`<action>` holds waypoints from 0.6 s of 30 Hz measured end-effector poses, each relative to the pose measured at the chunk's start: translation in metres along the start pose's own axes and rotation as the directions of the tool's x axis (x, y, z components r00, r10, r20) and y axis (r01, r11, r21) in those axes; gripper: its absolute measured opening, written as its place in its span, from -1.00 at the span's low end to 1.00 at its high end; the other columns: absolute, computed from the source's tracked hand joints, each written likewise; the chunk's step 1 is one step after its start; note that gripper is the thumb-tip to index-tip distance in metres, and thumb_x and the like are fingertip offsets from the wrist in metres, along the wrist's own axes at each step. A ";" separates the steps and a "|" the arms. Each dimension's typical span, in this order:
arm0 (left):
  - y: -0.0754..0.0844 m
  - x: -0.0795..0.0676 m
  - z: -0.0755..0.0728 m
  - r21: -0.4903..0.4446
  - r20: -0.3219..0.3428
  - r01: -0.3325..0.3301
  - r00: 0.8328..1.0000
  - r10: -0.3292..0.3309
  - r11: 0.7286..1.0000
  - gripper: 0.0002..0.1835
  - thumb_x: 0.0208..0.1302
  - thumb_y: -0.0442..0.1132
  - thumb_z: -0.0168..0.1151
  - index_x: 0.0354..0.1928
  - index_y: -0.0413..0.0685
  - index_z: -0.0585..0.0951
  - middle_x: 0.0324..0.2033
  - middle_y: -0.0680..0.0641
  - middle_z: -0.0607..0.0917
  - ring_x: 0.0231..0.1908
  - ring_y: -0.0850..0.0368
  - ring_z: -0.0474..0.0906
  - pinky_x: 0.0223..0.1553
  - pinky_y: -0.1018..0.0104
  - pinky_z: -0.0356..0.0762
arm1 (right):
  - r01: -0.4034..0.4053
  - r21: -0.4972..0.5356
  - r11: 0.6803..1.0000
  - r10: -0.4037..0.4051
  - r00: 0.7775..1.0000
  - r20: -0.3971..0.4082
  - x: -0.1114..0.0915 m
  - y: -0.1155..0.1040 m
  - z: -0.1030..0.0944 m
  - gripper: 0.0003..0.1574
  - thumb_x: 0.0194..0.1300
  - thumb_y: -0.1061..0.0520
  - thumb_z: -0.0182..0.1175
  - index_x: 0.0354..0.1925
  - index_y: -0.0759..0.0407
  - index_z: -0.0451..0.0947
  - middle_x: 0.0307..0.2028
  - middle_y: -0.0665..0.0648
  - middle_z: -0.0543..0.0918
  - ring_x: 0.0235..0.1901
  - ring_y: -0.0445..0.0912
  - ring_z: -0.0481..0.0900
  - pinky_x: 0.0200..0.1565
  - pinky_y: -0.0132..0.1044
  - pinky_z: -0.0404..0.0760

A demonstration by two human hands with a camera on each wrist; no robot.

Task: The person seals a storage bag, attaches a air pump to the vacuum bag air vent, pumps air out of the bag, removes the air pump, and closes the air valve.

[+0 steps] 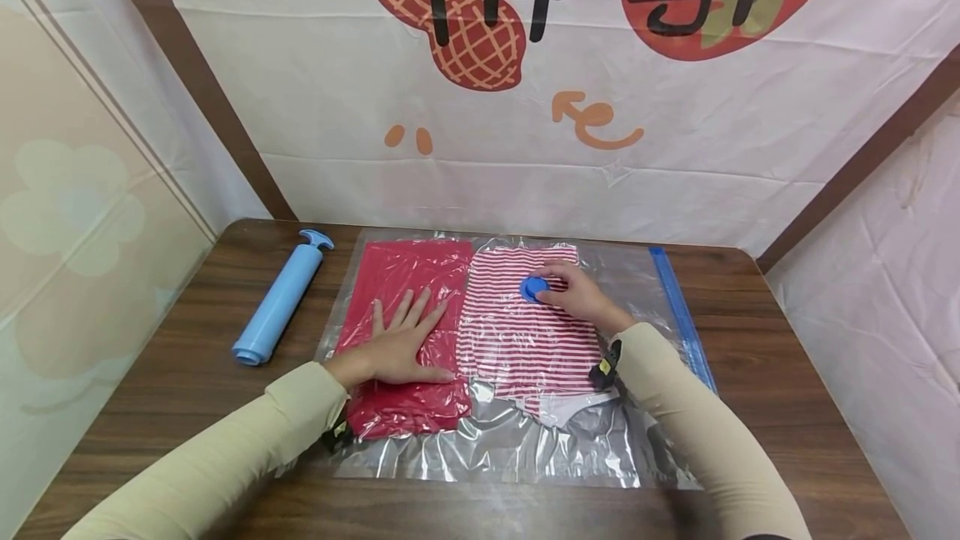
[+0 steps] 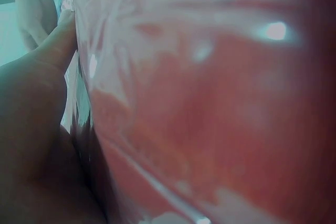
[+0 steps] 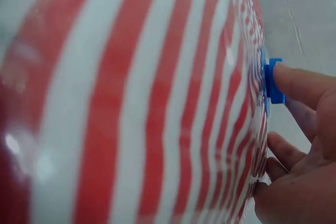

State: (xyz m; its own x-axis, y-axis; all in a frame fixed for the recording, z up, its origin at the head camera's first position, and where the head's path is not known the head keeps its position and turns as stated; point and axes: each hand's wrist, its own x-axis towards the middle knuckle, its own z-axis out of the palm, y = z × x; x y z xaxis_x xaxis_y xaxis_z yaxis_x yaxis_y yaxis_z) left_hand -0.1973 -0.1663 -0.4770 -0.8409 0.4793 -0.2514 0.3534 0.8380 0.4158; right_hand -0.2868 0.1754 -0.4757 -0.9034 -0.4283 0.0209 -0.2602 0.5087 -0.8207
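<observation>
A clear plastic vacuum storage bag (image 1: 517, 461) lies flat on the table, with a folded red garment (image 1: 420, 261) inside on the left and a red-and-white striped garment (image 1: 517, 348) beside it. My left hand (image 1: 401, 352) rests on the plastic over the red garment, its fingers spread. With thumb and finger, my right hand (image 1: 577, 294) pinches the round blue valve cap (image 1: 534, 287) above the striped garment. The right wrist view shows this blue cap (image 3: 275, 81) on the bag's surface, held at its edge. In the left wrist view, the red garment (image 2: 210, 103) fills most of the picture under glossy plastic.
A light-blue hand pump (image 1: 279, 302) with a T-shaped handle lies left of the bag on the dark wood table (image 1: 780, 407). The bag's blue zip strip (image 1: 681, 315) runs along its right side. A printed cloth (image 1: 322, 90) hangs behind the table.
</observation>
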 end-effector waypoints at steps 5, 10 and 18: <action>0.002 -0.002 -0.003 -0.007 0.003 0.002 1.000 -0.002 1.000 0.32 0.04 0.56 0.25 0.64 0.03 -0.10 0.59 -0.31 -0.26 0.54 -0.38 -0.50 0.29 -0.48 -0.77 | -0.034 -0.033 0.999 0.033 0.999 -0.033 0.001 -0.002 0.004 -0.58 0.32 0.27 0.36 0.12 0.37 0.61 0.35 0.42 0.42 0.41 0.30 0.28 0.43 0.18 0.20; -0.001 0.001 0.001 0.005 0.010 0.016 1.000 -0.016 1.000 0.33 0.03 0.58 0.24 0.65 0.08 -0.14 0.60 -0.26 -0.29 0.54 -0.33 -0.54 0.29 -0.45 -0.79 | -0.118 -0.073 0.990 0.112 0.990 -0.082 0.002 -0.004 0.008 -0.60 0.27 0.17 0.44 -0.01 0.34 0.58 0.36 0.38 0.43 0.41 0.27 0.31 0.43 0.13 0.25; -0.002 0.002 0.003 -0.003 0.008 0.017 1.000 -0.017 1.000 0.33 0.03 0.56 0.26 0.65 0.08 -0.13 0.61 -0.25 -0.29 0.54 -0.32 -0.54 0.29 -0.44 -0.81 | -0.136 0.033 0.990 0.136 0.991 0.010 0.002 -0.002 0.001 -0.19 0.29 0.19 0.41 0.43 0.24 0.36 0.44 0.30 0.34 0.44 0.20 0.24 0.45 0.12 0.20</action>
State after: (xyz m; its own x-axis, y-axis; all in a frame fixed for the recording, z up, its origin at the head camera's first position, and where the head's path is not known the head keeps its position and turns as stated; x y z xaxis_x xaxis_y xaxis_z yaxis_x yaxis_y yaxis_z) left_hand -0.1985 -0.1657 -0.4809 -0.8435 0.4668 -0.2657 0.3373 0.8454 0.4143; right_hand -0.2876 0.1726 -0.4748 -0.9271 -0.3622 -0.0964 -0.1234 0.5377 -0.8340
